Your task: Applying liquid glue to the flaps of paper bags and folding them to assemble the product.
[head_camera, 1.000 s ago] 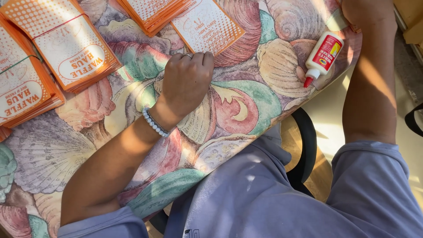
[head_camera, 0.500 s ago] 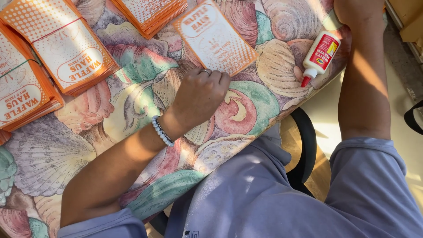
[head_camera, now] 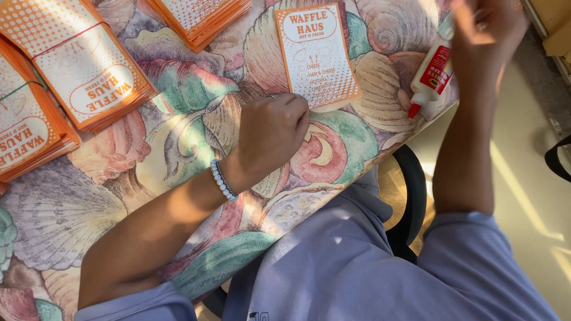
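Left hand [head_camera: 272, 134]: it rests on the counter [head_camera: 178, 148], fingers curled closed, the knuckles touching the near edge of one orange card [head_camera: 316, 56].
Right hand [head_camera: 488, 30]: it is raised at the far right, blurred; I cannot tell if the fingers are open or closed.
Glue bottle [head_camera: 431, 74]: it lies tilted at the right edge of the counter, red tip toward the near side, just under the right hand.
Card stacks [head_camera: 89, 65]: they lie at the far left, well apart from the single card.
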